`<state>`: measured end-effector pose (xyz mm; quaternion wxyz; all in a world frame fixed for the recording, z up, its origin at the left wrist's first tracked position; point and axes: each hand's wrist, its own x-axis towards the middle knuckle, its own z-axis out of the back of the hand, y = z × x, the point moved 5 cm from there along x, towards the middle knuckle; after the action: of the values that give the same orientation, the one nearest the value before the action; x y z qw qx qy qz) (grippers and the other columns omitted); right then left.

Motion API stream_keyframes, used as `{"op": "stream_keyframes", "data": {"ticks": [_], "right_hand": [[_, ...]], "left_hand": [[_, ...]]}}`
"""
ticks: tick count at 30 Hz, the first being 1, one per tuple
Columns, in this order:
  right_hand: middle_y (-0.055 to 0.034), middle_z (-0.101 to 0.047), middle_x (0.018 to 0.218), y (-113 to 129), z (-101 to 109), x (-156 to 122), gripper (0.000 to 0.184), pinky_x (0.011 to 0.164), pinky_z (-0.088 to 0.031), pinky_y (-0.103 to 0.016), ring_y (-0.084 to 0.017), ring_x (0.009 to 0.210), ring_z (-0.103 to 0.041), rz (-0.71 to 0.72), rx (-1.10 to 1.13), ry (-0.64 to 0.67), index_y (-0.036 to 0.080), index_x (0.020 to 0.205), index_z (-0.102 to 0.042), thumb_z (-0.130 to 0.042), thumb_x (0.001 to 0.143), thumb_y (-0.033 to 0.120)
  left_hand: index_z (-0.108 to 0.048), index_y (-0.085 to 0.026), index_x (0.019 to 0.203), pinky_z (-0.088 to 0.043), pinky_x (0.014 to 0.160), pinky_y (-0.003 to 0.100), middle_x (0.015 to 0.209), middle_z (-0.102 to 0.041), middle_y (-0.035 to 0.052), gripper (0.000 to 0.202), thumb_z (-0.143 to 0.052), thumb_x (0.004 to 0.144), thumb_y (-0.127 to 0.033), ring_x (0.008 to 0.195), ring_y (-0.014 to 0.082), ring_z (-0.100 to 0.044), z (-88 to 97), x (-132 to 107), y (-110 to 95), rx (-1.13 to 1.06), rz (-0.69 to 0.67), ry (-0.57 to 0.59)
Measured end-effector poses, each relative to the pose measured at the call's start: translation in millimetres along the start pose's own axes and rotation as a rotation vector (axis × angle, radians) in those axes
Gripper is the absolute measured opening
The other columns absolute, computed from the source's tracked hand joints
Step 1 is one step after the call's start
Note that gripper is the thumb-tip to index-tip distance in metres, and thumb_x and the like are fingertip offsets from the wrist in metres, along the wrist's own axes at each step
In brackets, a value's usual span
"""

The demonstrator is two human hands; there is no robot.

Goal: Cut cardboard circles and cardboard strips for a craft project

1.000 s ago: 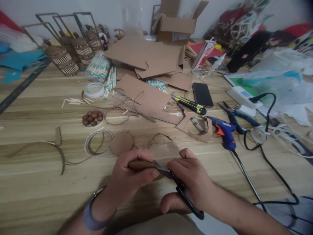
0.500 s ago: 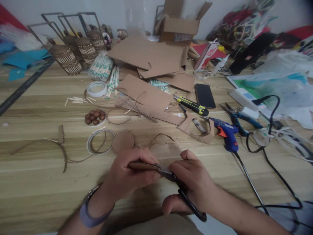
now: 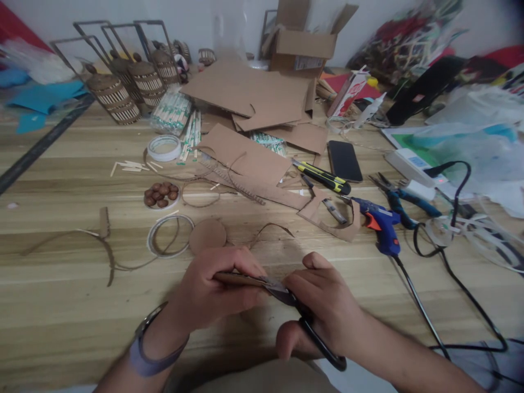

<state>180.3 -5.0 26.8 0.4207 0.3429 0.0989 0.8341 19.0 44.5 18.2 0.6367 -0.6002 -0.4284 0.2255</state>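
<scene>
Near the table's front edge, my left hand (image 3: 223, 289) pinches a piece of cardboard (image 3: 237, 279) held edge-on, thumb below and fingers above. My right hand (image 3: 321, 305) is closed around black-handled scissors (image 3: 303, 314), with the thumb by the lower handle loop. The scissor blades meet the right end of the cardboard, close to my left fingertips. How deep the blades sit in it is partly hidden by my fingers. Just beyond my left hand lies a round cardboard disc (image 3: 207, 236), beside a roll of tape (image 3: 170, 236).
A blue glue gun (image 3: 380, 224) with its cord, pliers (image 3: 403, 199), a yellow-black utility knife (image 3: 321, 177) and a phone (image 3: 345, 161) lie to the right. Cardboard sheets (image 3: 249, 93) fill the back. Brown round beads (image 3: 161, 195) and small woven barrels (image 3: 114, 98) stand left.
The right thumb has shifted slightly at the lower scissor handle. Both hands keep their hold on the cardboard and scissors. The view has moved a little.
</scene>
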Motion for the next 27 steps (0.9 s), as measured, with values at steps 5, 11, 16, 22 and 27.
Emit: {"op": "stream_keyframes", "data": {"ticks": [5,11,16,22,27], "right_hand": [[0.0077,-0.041,0.050,0.3,-0.1,-0.4,0.066,0.062,-0.029,-0.030,-0.009,0.044,-0.032,0.011,-0.001,0.007,0.023,0.063,-0.040,-0.029,0.096,0.079],[0.0076,-0.043,0.049,0.8,0.8,-0.5,0.067,0.062,-0.030,-0.029,-0.008,0.044,-0.034,0.023,-0.020,0.004,0.021,0.062,-0.042,-0.029,0.097,0.078],[0.0075,-0.044,0.049,1.1,0.1,-1.1,0.066,0.062,-0.029,-0.030,-0.008,0.044,-0.034,0.036,-0.027,-0.002,0.021,0.062,-0.043,-0.033,0.096,0.077],[0.0066,-0.046,0.050,-3.6,0.1,0.1,0.068,0.063,-0.027,-0.032,-0.010,0.045,-0.035,-0.010,-0.045,0.048,0.022,0.064,-0.044,-0.033,0.091,0.084],[0.0074,-0.047,0.052,-7.3,-0.3,2.6,0.069,0.064,-0.026,-0.033,-0.010,0.046,-0.037,-0.042,-0.006,0.104,0.022,0.065,-0.044,-0.039,0.087,0.087]], "left_hand": [[-0.072,-0.017,0.083,-0.050,0.064,0.026,0.076,-0.074,0.0035,0.015,-0.081,0.086,-0.029,0.067,0.0143,-0.064,0.2,2.0,-0.3,0.002,-0.017,0.007],[-0.071,-0.018,0.085,-0.050,0.064,0.026,0.078,-0.074,0.0036,0.016,-0.078,0.088,-0.031,0.068,0.0144,-0.064,0.6,0.4,0.4,0.018,0.013,0.028],[-0.072,-0.019,0.084,-0.049,0.063,0.027,0.076,-0.073,0.0024,0.015,-0.080,0.087,-0.031,0.067,0.0149,-0.063,1.9,0.8,0.2,0.007,0.025,0.030],[-0.071,-0.018,0.081,-0.046,0.061,0.026,0.072,-0.069,0.0019,0.019,-0.079,0.085,-0.035,0.066,0.0152,-0.060,4.2,0.3,4.2,0.061,0.136,0.018],[-0.071,-0.017,0.078,-0.043,0.057,0.026,0.066,-0.064,0.0008,0.021,-0.078,0.082,-0.036,0.063,0.0151,-0.057,2.5,-0.1,8.7,0.140,0.267,0.034]]}}
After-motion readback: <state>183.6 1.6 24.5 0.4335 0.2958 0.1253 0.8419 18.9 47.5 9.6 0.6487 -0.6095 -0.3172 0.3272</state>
